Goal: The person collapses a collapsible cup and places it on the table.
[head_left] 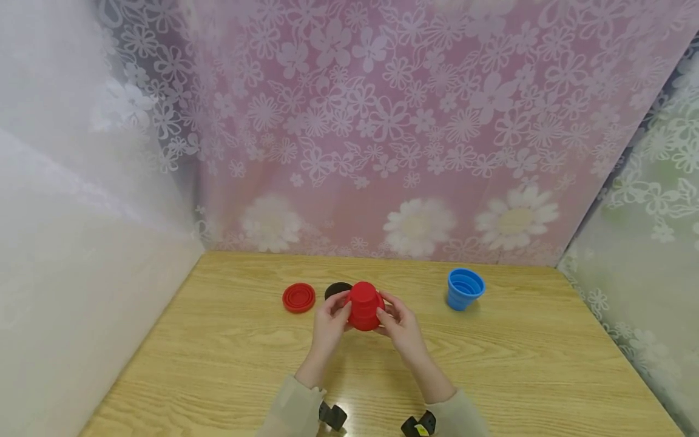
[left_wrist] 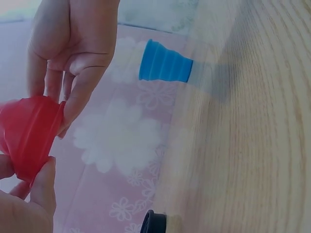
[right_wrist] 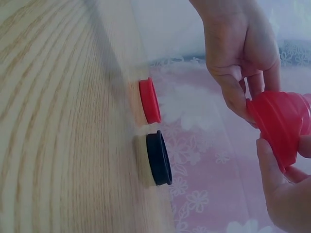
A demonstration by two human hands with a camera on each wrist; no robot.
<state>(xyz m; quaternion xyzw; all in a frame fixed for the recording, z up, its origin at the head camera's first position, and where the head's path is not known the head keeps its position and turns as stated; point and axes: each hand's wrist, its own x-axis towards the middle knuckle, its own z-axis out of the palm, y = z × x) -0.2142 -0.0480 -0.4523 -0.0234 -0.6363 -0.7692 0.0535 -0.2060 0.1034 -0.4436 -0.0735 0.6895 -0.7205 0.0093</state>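
Observation:
A red collapsible cup (head_left: 364,306) is held above the table between both hands, its narrow base tilted up toward the head camera. My left hand (head_left: 329,325) grips its left side, thumb in front and fingers around the rim. On the opposite side my right hand (head_left: 403,328) pinches the wall and rim in the same way. In the left wrist view the cup (left_wrist: 31,133) shows stepped, partly extended walls. Just behind the left hand lies a black collapsed cup (head_left: 337,290), partly hidden in the head view and whole in the right wrist view (right_wrist: 159,158).
A flat red collapsed cup (head_left: 298,297) lies left of the black one. Farther right stands a blue extended collapsible cup (head_left: 465,288), mouth up. The wooden table (head_left: 218,352) meets a pink flowered curtain (head_left: 349,152) at its back edge, with pale sheets at both sides.

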